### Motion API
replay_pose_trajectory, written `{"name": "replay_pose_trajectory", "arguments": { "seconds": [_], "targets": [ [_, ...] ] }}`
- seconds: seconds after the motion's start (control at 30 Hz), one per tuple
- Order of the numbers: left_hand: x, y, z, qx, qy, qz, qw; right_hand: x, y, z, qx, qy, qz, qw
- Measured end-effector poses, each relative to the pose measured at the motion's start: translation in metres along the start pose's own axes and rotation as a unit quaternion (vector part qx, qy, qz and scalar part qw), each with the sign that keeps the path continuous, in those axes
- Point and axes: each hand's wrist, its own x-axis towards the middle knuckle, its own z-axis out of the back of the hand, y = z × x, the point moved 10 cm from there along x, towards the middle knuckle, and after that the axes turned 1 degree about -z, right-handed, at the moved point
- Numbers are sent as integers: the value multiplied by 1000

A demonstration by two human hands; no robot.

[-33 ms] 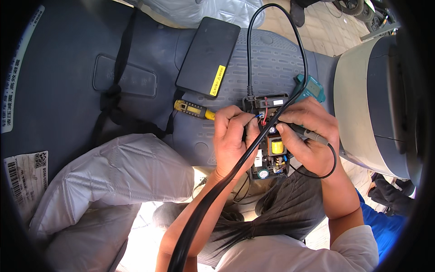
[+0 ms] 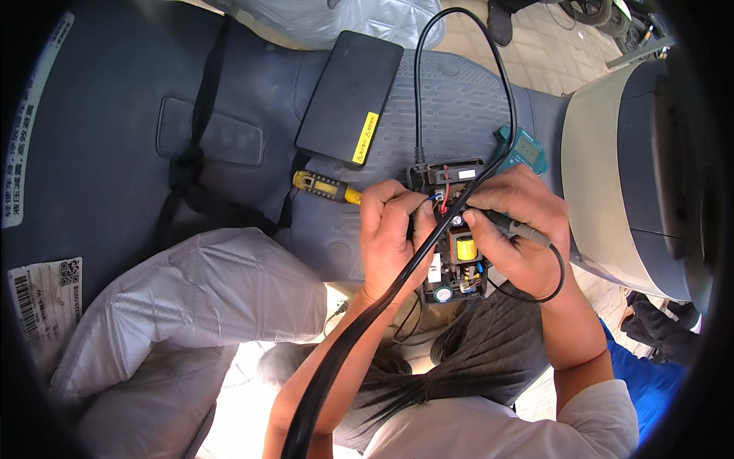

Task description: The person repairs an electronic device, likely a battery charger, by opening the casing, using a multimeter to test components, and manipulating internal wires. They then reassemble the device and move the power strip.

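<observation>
Above the lap, against the near edge of a ribbed grey footboard (image 2: 451, 103): one opened electronic unit (image 2: 456, 269), black-cased, circuit parts exposed, among them a yellow-wound component (image 2: 466, 249) and a short red wire (image 2: 446, 191); whether board or lap bears it cannot be told. Hands set apart, one to either side. Left hand (image 2: 388, 239): thumb and fingertips drawn close at the unit's left edge, anything pinched there hidden. Right hand (image 2: 531, 241): closed round a dark, pen-like probe (image 2: 521, 229) pointed at the board, its thin lead (image 2: 563, 268) curving below the wrist. One thick black cable (image 2: 508, 84), looping from the unit's far end and back across it, over the left forearm. Beyond: one teal meter (image 2: 526, 149), far right; one yellow-and-black handle (image 2: 325, 186), left; one flat black case (image 2: 348, 96) with yellow label, far left. Further left: knotted dark strap (image 2: 208, 96); quilted silver cover (image 2: 199, 287).
</observation>
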Motion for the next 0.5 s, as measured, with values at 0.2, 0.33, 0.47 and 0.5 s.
{"name": "replay_pose_trajectory", "arguments": {
  "seconds": [0.2,0.33,0.47,0.5],
  "targets": [
    [-1,2,2,18,2,7,1000,-1,2,-3,12,-4,15,1000],
    [-2,2,0,10,3,9,1000,0,2,-4,-2,-6,28,1000],
    [-1,2,1,14,7,11,1000,1,3,-5,1,-10,24,1000],
    [-1,2,1,15,8,13,1000,1,2,-5,0,-12,21,1000]
  ]
}}
